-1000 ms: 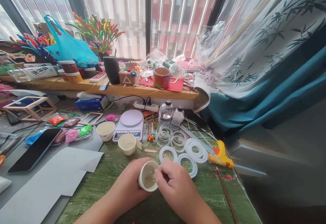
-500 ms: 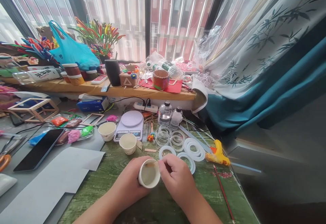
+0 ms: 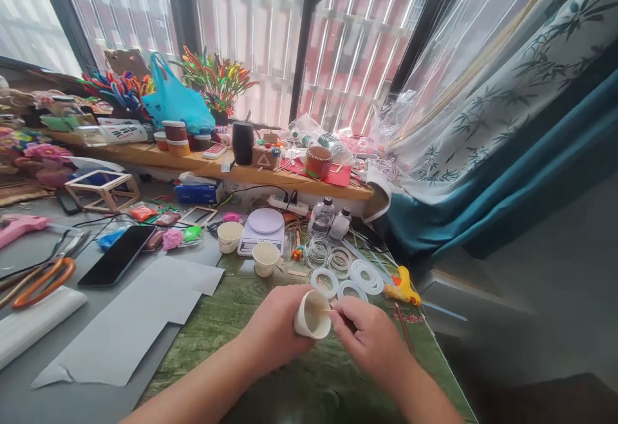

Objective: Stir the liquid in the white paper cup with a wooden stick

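Observation:
My left hand (image 3: 280,321) is wrapped round a white paper cup (image 3: 304,318), whose mouth is tilted toward the right. Between the thumb and fingers of my right hand (image 3: 369,331) is a thin wooden stick (image 3: 326,311), its far end inside the cup. What the cup contains is hard to make out. Just beyond my hands lie white ring-shaped molds (image 3: 324,282) and clear rings (image 3: 317,253). Two more items stand behind the cup: a paper cup (image 3: 266,260) and another paper cup (image 3: 230,237), beside a white kitchen scale (image 3: 263,231).
A yellow glue gun (image 3: 403,287) and a red pencil (image 3: 403,326) lie on the right. Two clear bottles (image 3: 322,217) stand behind the rings. To the left are a phone (image 3: 117,255), cut grey card (image 3: 130,321) and orange-handled scissors (image 3: 46,282). A wooden ledge (image 3: 284,176) runs behind.
The view has swung to the left, so the scene sits further right. The cup is tilted more to the right, and the stick in my right hand now shows more plainly inside it.

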A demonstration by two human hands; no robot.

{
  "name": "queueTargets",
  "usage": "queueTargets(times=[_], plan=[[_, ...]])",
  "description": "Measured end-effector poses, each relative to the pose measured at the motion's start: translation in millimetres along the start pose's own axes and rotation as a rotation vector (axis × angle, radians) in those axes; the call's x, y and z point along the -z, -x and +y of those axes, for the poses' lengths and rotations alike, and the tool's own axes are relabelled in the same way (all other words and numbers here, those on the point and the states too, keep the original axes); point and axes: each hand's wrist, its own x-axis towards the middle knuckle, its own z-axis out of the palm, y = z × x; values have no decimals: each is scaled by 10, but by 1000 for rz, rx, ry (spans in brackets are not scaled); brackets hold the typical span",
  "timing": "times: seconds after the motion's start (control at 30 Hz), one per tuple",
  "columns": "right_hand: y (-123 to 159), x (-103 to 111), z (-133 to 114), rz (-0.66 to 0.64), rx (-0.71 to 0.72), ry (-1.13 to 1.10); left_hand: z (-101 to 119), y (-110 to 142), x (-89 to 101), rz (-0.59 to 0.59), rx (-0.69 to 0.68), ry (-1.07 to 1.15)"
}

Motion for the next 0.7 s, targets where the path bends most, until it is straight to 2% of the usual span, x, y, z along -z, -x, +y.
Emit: queueTargets(times=[0.1,0.2,0.33,0.4,0.47,0.57,0.63,0.7], plan=[[125,142,-161,67,-38,2,118,1,85,-65,-12,34],[141,212,-311,133,-70,-6,106,-70,194,-116,-22,49],[66,126,-374,140,-120,13,-106,-163,232,-170,-57,40],[10,38,-369,165,-124,51,-261,-153,203,-144,-73,29],[-55,-34,-365,182,-69,136,-416,-118,171,-99,-76,24],[-169,-76,-396,119,54,288,-597,-71,166,-66,-76,10],[-260,-76,-439,18,27,241,-677,-65,192,-57,-84,-8],[-361,-77,-479,-27,-42,131,-733,-78,221,-48,-100,-31]])
